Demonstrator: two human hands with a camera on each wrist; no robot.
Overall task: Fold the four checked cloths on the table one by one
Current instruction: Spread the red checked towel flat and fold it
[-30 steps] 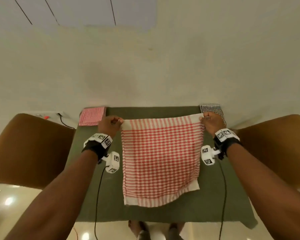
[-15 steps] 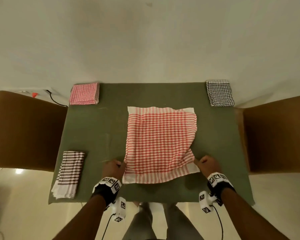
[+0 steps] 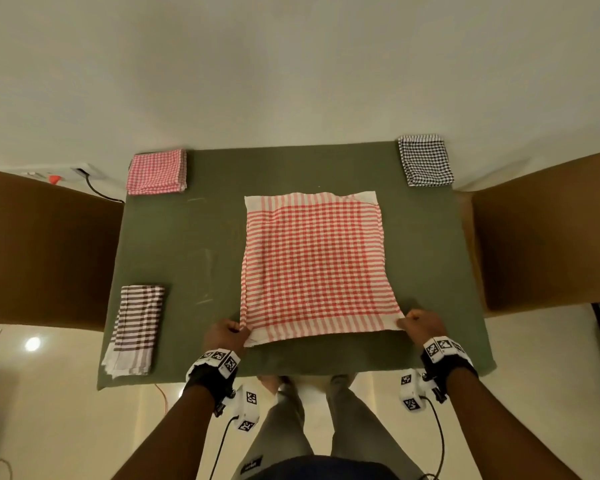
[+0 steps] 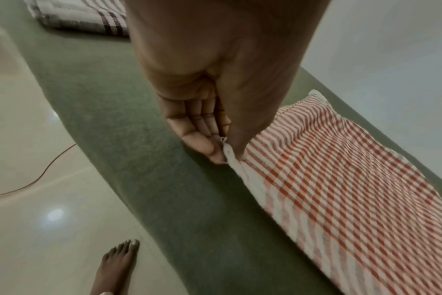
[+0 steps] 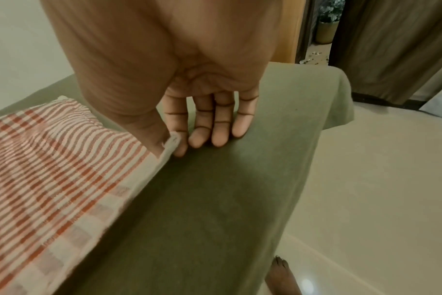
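At the near edge of the green worktop point(image 3: 187, 258) we hold the red checked cloth point(image 3: 314, 268) by its two near corners. Our left hand point(image 3: 224, 336) has the near left corner in a pinching grip, thumb against the forefinger, with the white hem showing between them in the left wrist view; the other fingers point(image 4: 189, 129) lie loosely curved beside the forefinger. Our right hand point(image 3: 423, 323) pinches the near right corner the same way, and in the right wrist view its remaining fingers point(image 5: 220, 123) rest straight on the worktop just beside the cloth. Between our hands the cloth lies spread across the middle of the worktop, its far edge reaching toward the wall, its near white border slightly lifted at the corners. At the far left corner of the worktop sits a folded pink checked cloth point(image 3: 156, 172), at the far right corner a folded black checked cloth point(image 3: 425, 160), and at the near left a folded brown striped cloth point(image 3: 136, 329), all well apart from the one we hold. Brown chairs point(image 3: 42, 247) stand on the left and right of the worktop, and our bare feet show on the pale floor point(image 3: 49, 427) below.
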